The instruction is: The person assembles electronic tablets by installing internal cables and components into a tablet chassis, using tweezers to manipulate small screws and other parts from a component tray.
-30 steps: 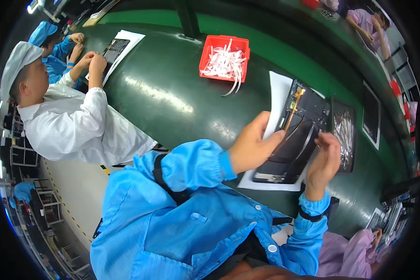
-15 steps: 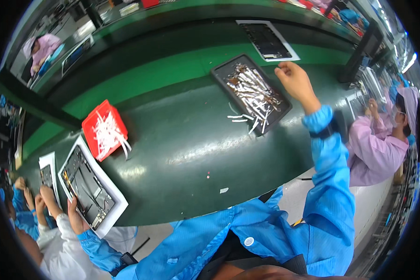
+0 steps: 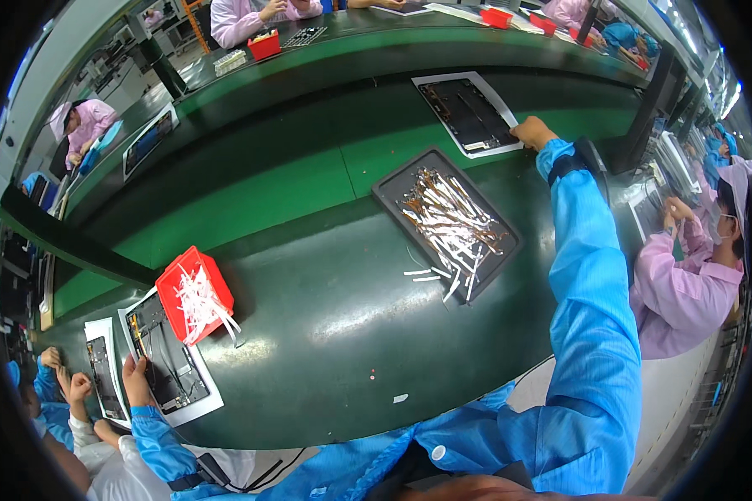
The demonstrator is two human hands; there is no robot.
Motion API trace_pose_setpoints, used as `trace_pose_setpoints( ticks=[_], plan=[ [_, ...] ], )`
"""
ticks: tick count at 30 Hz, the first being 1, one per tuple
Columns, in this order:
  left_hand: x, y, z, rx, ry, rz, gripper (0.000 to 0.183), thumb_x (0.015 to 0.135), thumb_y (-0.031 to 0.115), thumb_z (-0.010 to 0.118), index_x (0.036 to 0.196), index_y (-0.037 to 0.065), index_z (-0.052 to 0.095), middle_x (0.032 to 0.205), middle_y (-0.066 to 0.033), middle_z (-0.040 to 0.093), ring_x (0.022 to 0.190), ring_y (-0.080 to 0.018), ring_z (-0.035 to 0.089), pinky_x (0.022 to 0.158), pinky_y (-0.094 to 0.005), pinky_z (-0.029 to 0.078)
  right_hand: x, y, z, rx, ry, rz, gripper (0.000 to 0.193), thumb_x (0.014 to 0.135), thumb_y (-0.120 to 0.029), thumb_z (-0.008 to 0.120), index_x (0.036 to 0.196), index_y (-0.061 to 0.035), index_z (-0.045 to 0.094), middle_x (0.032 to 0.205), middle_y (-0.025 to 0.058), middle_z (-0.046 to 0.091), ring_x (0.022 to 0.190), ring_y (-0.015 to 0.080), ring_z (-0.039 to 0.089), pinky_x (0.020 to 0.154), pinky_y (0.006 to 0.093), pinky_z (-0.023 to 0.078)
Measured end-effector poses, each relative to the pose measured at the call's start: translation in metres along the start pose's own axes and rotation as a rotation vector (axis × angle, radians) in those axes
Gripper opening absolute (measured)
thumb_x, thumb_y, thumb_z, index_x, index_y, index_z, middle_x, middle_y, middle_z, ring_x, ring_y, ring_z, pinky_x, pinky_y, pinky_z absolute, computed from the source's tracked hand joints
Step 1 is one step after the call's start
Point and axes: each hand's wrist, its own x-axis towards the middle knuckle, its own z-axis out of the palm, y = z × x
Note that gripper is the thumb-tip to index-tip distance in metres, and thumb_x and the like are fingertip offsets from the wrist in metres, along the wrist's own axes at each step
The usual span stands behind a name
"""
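Observation:
My left hand (image 3: 137,384) grips the near left edge of a black tablet-like panel (image 3: 169,367) with thin cables, lying on a white sheet. A red bin (image 3: 223,286) full of white strips covers this panel's upper right part. At the far right, my right hand (image 3: 533,133) is closed at the right corner of a white sheet (image 3: 495,93) under a second black panel (image 3: 464,113). Its fingertips are partly hidden. Nearer to me, a dark tray (image 3: 501,265) holds a pile of white and brown strips (image 3: 451,219), a few hanging over its edge.
On the green table (image 3: 309,367) lies a small white scrap (image 3: 401,398). A dark post (image 3: 647,108) rises at the right. Co-workers sit at the left, at the right (image 3: 685,284) and across the far bench. Another sheeted panel (image 3: 104,376) lies at the left.
My right hand has reached forward from above the dark tray to the far panel's sheet. The left panel now lies flatter, partly behind the red bin. The view has tilted up.

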Motion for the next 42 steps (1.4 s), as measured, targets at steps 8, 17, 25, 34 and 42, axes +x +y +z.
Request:
trace_pose_setpoints(
  ticks=[8, 17, 25, 34, 42],
  plan=[
    [-0.046, 0.05, 0.049, 0.884, 0.329, 0.441, 0.042, 0.104, 0.021, 0.069, 0.138, -0.002, 0.061, 0.128, -0.0142, 0.063, 0.103, -0.0216, 0.066, 0.091, -0.0325, 0.052, 0.007, 0.002, 0.01, 0.076, 0.059, -0.111, 0.04, 0.091, -0.026, 0.07, 0.093, 0.0144, 0.073, 0.079, 0.0224, 0.072, 0.067, 0.0335, 0.07, 0.06, 0.0456, 0.053],
    [-0.252, 0.183, 0.195, 0.173, -0.343, 0.56, 0.018, 0.101, 0.01, 0.062, 0.113, -0.002, 0.069, 0.107, -0.0104, 0.067, 0.096, -0.0166, 0.066, 0.088, -0.0305, 0.051, -0.047, -0.056, 0.003, 0.477, -0.129, 0.027, 0.041, 0.087, -0.031, 0.086, 0.103, 0.0016, 0.069, 0.085, 0.0084, 0.067, 0.06, 0.0186, 0.058, 0.049, 0.0319, 0.043],
    [-0.3, 0.201, 0.301, -0.315, -1.076, 0.151, 0.049, 0.109, 0.026, 0.057, 0.147, -0.005, 0.053, 0.134, -0.0217, 0.065, 0.127, -0.0285, 0.062, 0.111, -0.0425, 0.047, -0.145, -0.086, -0.026, 1.514, -0.493, -0.157, 0.016, 0.103, -0.013, 0.068, 0.114, -0.0038, 0.062, 0.099, 0.0057, 0.067, 0.073, 0.015, 0.062, 0.056, 0.0252, 0.052],
    [-0.262, 0.222, 0.383, -1.134, -1.06, -0.523, 0.097, 0.097, 0.08, 0.045, 0.156, 0.003, 0.045, 0.153, -0.0208, 0.054, 0.143, -0.0364, 0.05, 0.122, -0.0508, 0.038, -0.38, -0.094, -0.023, 1.4, -0.85, -0.393, 0.033, 0.107, -0.026, 0.063, 0.127, 0.0009, 0.061, 0.096, 0.0093, 0.073, 0.067, 0.0164, 0.069, 0.053, 0.0287, 0.056],
    [-0.272, 0.21, 0.324, -0.804, -0.931, -0.091, 0.053, 0.108, 0.025, 0.06, 0.153, 0.002, 0.046, 0.144, -0.0141, 0.061, 0.134, -0.0274, 0.059, 0.114, -0.0456, 0.048, -0.445, -0.074, 0.022, 1.236, -0.93, -0.426, 0.039, 0.111, -0.02, 0.057, 0.142, 0.0026, 0.048, 0.104, 0.0106, 0.071, 0.078, 0.0162, 0.07, 0.064, 0.0298, 0.058]
  ],
)
